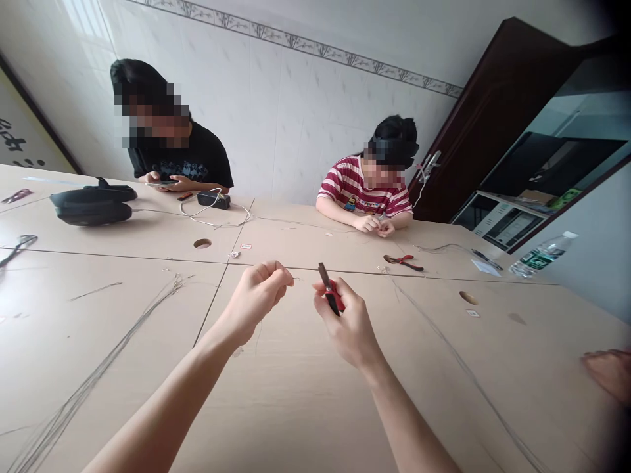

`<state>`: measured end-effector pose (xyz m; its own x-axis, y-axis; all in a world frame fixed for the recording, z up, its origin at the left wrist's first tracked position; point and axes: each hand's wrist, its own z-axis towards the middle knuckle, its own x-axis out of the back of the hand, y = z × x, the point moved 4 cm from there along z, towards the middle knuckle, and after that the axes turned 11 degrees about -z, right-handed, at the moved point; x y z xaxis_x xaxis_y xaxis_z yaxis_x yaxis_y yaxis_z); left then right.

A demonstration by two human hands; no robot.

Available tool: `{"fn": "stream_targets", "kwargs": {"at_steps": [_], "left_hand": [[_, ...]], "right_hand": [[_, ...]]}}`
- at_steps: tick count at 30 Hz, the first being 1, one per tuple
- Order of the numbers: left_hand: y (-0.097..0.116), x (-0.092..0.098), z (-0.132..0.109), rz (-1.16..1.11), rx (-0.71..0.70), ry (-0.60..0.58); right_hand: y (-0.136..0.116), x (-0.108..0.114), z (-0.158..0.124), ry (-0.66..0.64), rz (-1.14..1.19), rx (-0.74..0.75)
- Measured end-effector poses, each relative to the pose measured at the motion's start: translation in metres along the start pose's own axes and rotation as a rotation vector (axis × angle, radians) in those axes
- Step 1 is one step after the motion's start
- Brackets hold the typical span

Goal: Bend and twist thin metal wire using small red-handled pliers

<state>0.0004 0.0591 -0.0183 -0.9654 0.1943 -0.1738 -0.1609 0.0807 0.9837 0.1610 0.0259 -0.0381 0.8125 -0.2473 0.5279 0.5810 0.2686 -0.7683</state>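
My left hand [259, 292] is raised over the table with its fingers pinched together on a thin piece of wire [294, 280] that pokes out to the right. My right hand [348, 322] is wrapped round red-handled pliers [329, 290], whose dark jaws point up and left, a short gap from the wire's end. Both hands hover above the beige table [296, 394]. A bundle of long thin wires [98, 374] lies on the table to my left.
Across the table a person in a striped shirt [362, 190] handles small parts, with another pair of red pliers [403, 261] beside them. A person in black [182, 161] holds a phone. A black helmet [91, 205], a power bank [213, 199], a water bottle [542, 255] and another person's hand [608, 371] are nearby.
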Motion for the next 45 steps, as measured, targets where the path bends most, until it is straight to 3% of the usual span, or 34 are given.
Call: {"fn": "stream_targets", "kwargs": {"at_steps": [4, 10, 29, 39, 45], "left_hand": [[-0.005, 0.003, 0.004, -0.053, 0.040, 0.023], [-0.008, 0.006, 0.007, -0.082, 0.039, 0.079], [-0.018, -0.016, 0.001, -0.050, 0.034, 0.019], [-0.021, -0.017, 0.001, -0.151, -0.021, 0.130], [-0.022, -0.021, 0.000, -0.221, -0.051, 0.125]], "right_hand": [[0.003, -0.005, 0.001, 0.067, -0.293, 0.102], [0.003, -0.012, -0.002, 0.099, -0.439, 0.145], [0.001, -0.014, -0.006, 0.204, -0.520, 0.222], [0.001, -0.014, -0.010, 0.242, -0.549, 0.191], [-0.001, -0.017, -0.011, 0.221, -0.552, 0.169]]}}
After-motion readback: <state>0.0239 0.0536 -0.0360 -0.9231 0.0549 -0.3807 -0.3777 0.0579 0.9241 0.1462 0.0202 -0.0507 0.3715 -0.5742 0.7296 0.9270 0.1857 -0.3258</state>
